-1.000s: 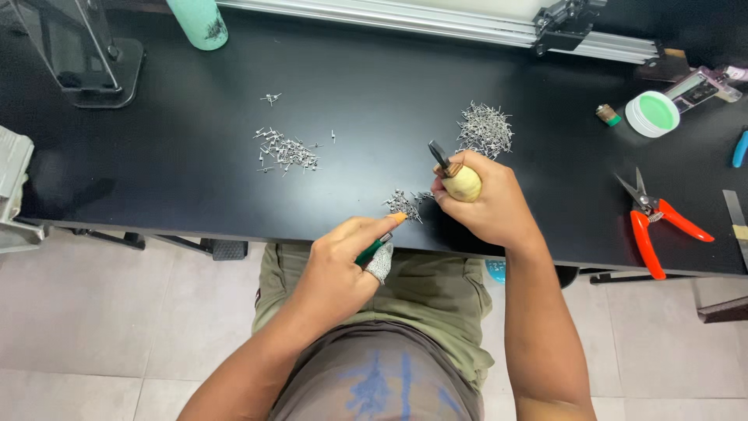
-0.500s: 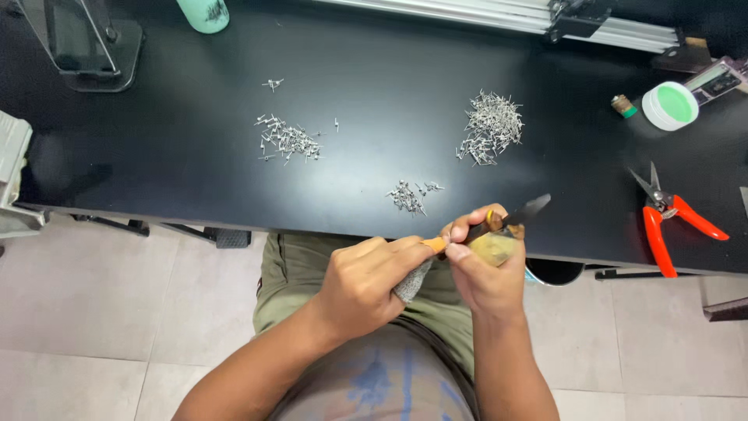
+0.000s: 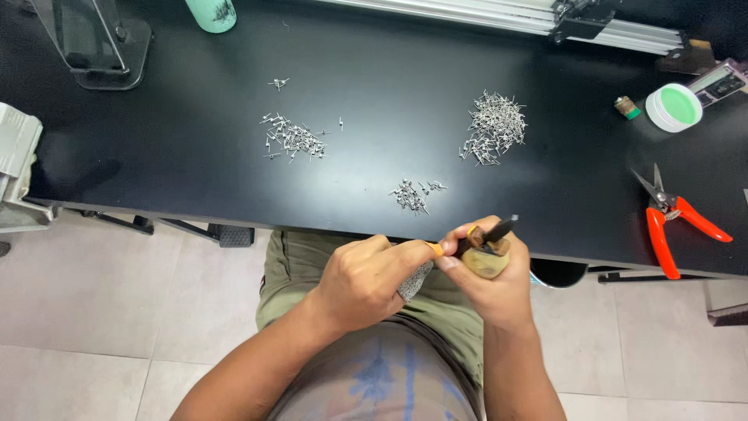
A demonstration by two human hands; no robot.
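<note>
1. Tool with a pale rounded handle [image 3: 486,261] and a dark shaft sits in the right hand [image 3: 491,284], fingers closed round the handle, held just below the near edge of the black table [image 3: 374,47], over the lap.
2. Left hand [image 3: 362,281] is pinched shut on a small orange-tipped piece [image 3: 433,249], its tip touching the tool; a grey knurled part [image 3: 413,282] shows under the fingers.
3. Small pile of metal pins [image 3: 413,195] lies on the table just beyond the hands.
4. Left pin pile [image 3: 292,140] and the larger right pin pile [image 3: 495,129] lie farther out, well apart.
5. Red-handled cutters [image 3: 674,222] lie at right; a white tub with green contents [image 3: 674,107] sits at far right.
6. Mint-green cup [image 3: 212,12] and a clear stand [image 3: 93,43] sit at the far edge.
</note>
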